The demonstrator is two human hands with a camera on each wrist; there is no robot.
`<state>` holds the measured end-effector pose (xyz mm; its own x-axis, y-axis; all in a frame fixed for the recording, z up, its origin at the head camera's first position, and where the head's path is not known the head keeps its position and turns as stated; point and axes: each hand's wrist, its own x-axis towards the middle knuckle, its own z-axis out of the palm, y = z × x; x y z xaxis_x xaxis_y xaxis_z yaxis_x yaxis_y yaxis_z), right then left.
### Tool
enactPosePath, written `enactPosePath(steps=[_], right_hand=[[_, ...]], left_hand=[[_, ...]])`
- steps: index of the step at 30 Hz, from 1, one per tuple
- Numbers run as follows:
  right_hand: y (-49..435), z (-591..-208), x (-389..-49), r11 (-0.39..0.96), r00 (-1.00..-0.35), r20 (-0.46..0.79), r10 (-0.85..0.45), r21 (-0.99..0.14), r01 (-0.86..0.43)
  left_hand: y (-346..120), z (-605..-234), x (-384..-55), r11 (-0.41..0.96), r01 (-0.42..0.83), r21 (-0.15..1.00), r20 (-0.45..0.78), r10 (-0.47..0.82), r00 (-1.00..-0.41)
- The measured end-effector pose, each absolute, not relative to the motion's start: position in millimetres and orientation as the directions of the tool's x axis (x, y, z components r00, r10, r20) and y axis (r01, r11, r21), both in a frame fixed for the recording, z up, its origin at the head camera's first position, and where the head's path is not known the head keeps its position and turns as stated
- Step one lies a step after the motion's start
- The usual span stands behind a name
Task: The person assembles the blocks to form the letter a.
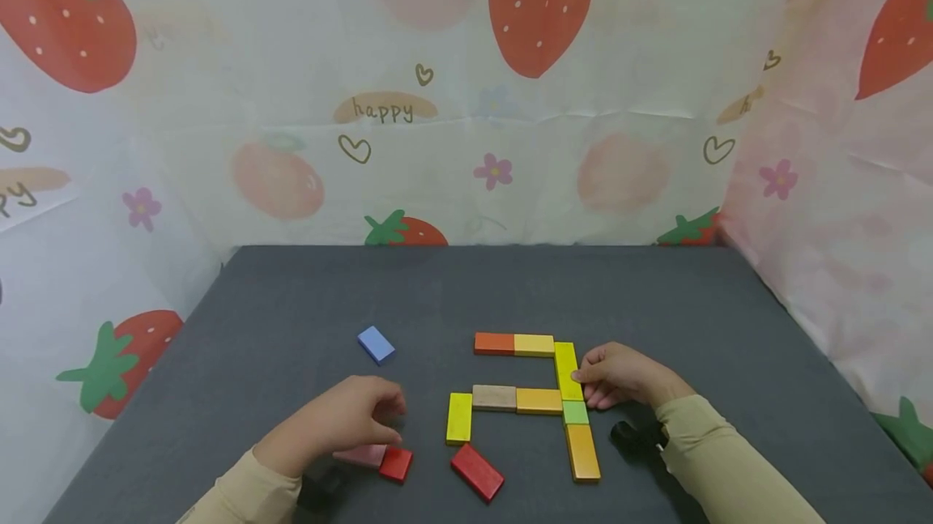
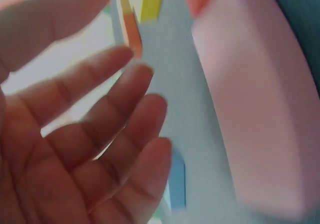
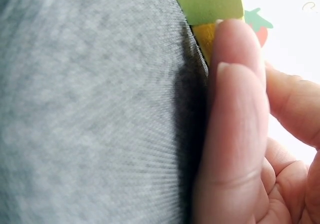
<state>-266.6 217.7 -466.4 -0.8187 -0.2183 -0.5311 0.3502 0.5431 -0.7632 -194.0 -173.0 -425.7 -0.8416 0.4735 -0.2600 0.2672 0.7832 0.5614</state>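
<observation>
My right hand (image 1: 623, 376) pinches the side of a long yellow block (image 1: 564, 364), thumb over its top edge and fingers low along its right side. Directly below that block sit a green block (image 1: 575, 413) and an orange block (image 1: 583, 454), end to end. My left hand (image 1: 342, 419) hovers with loosely bent fingers and holds nothing. Under it lie a pink block (image 2: 255, 99), partly covered in the head view, and a red block (image 1: 396, 465). From the column, a row with an orange-yellow block (image 1: 539, 401) and a tan block (image 1: 494, 398) runs left to another yellow block (image 1: 459, 419).
An upper row has a pale yellow block (image 1: 534, 346) and an orange-red block (image 1: 494, 343). A dark red block (image 1: 477, 473) lies tilted near the front, a blue block (image 1: 376, 344) farther back left. The grey tabletop (image 1: 306, 289) meets a strawberry-print curtain (image 1: 466, 184).
</observation>
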Motion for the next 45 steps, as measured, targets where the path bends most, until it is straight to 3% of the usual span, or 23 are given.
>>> enactPosePath(steps=[5, 16, 36, 45], right_hand=[[218.1, -464.9, -266.4, 0.546, -0.820, -0.528, -0.220, -0.763, 0.345], [217.6, -467.2, -266.3, 0.547, -0.824, -0.525, -0.214, -0.763, 0.344], [216.6, -468.9, -266.8, 0.550, -0.823, -0.535, -0.193, -0.754, 0.361], [216.0, -467.8, -265.5, 0.553, -0.827, -0.529, -0.189, -0.754, 0.355]], left_hand=[[-190.5, -426.1, -195.8, 0.784, 0.272, 0.557, -0.287, 0.490, -0.823], [-208.4, -433.2, -191.8, 0.727, 0.465, 0.506, -0.220, 0.630, -0.745], [-202.7, -434.5, -191.4, 0.773, 0.314, 0.551, -0.362, 0.560, -0.745], [-195.8, -427.0, -197.8, 0.784, 0.340, 0.519, -0.344, 0.556, -0.757]])
